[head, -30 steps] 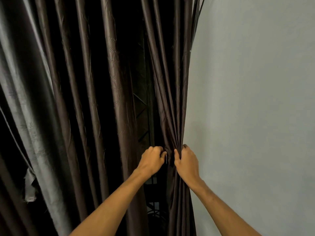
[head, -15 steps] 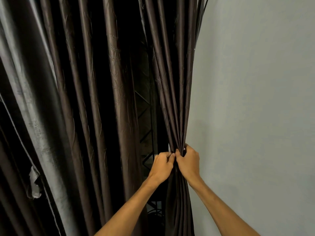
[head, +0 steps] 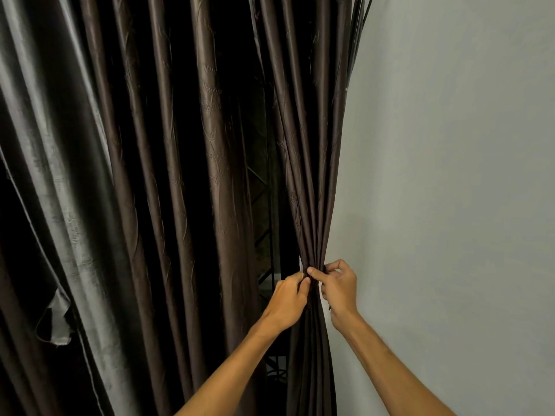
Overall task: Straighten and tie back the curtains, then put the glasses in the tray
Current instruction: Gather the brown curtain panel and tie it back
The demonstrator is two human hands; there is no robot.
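Both hands pinch tight at the gathered curtain (head: 312,223) — left hand (head: 286,298), right hand (head: 339,288) — one loosened pinch, I reckon, and those folds spill free.

I see both bare forearms reaching up and forward; left hand (head: 286,298) and right hand (head: 339,291) almost meet (backs toward me), fingers curled, pinching the gathered curtain (head: 312,205).

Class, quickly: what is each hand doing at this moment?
Left hand: closed, fingers pinching the gathered curtain.
Right hand: closed, fingers pinching the same bunch.
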